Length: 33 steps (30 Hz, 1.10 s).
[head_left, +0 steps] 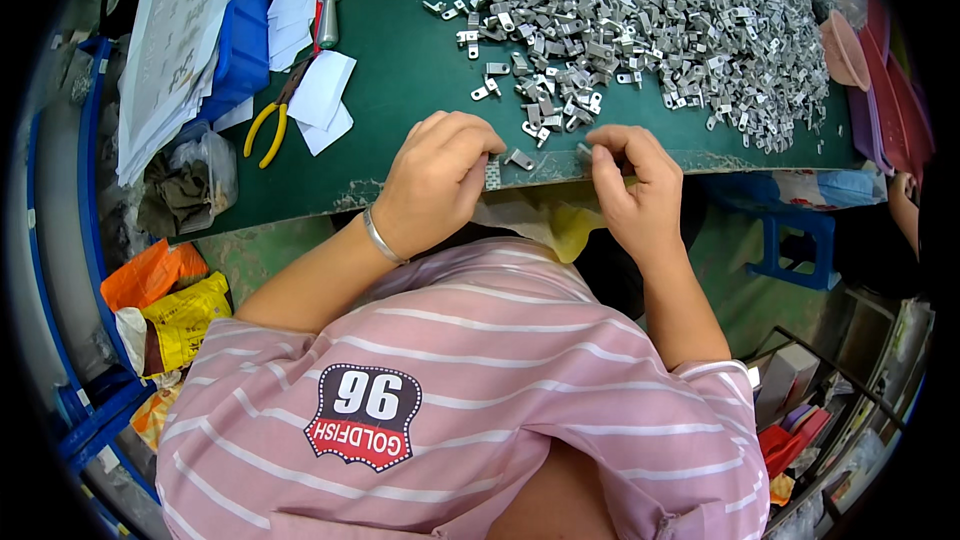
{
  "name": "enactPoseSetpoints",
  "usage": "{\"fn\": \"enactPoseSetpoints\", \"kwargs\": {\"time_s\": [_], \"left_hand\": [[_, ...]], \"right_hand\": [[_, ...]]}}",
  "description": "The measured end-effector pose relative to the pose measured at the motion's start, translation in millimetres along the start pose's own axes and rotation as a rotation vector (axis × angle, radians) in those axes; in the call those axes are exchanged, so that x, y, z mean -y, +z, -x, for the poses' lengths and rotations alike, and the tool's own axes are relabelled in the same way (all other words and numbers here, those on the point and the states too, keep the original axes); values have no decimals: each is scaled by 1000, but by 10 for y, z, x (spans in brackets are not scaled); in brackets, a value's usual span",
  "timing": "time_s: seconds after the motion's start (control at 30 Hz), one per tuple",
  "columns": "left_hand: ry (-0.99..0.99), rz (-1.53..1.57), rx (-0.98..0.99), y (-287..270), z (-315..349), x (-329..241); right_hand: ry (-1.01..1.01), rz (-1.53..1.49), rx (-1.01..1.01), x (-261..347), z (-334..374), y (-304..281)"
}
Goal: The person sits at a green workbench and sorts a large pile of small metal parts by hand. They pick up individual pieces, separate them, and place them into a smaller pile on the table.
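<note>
Close to the table's near edge, my left hand (435,178) is closed, thumb and index finger pinched together. A small silvery piece with a dotted surface (492,174) shows just below its fingertips; I cannot make out exactly what it is. My right hand (640,188) is closed too, with a small metal bracket (584,152) pinched at its fingertips. Between the hands, a loose metal bracket (519,158) lies on the green table (390,70). A broad pile of similar brackets (640,25) spreads beyond both hands, thinning out toward me.
At left are yellow-handled pliers (267,132), white paper slips (322,90), a blue bin (238,50) with printed sheets (175,50), and a plastic bag (218,165). A pink bowl (845,50) stands at right. Below it are a blue stool (797,248) and another person's hand (904,205).
</note>
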<state>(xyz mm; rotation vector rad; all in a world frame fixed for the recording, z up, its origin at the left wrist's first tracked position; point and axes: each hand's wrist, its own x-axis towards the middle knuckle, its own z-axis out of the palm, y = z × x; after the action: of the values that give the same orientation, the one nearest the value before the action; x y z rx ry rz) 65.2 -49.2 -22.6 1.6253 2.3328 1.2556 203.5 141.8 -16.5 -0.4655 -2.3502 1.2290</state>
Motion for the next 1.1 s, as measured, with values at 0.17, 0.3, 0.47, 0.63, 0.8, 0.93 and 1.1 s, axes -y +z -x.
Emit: {"fn": "enactPoseSetpoints", "kwargs": {"time_s": [0.17, 0.3, 0.47, 0.63, 0.8, 0.93, 1.1], "left_hand": [[-2, -48, 76, 7, -97, -132], [18, -101, 118, 33, -82, -100], [48, -11, 37, 87, -162, -90], [66, -82, 30, 224, -361, -58], [-49, 31, 38, 166, -372, -23], [-391, 336, 137, -44, -333, -119], [-279, 126, 163, -128, -256, -21]], "right_hand": [[-264, 154, -42, -4, 12, 66], [-204, 194, -43, -75, 11, 60], [-305, 112, -38, -40, -19, 134], [-301, 359, 19, 3, -226, 170], [-427, 408, -59, -63, -186, 85], [-459, 341, -32, -132, -32, 11], [-361, 140, -127, -169, -8, 42]]}}
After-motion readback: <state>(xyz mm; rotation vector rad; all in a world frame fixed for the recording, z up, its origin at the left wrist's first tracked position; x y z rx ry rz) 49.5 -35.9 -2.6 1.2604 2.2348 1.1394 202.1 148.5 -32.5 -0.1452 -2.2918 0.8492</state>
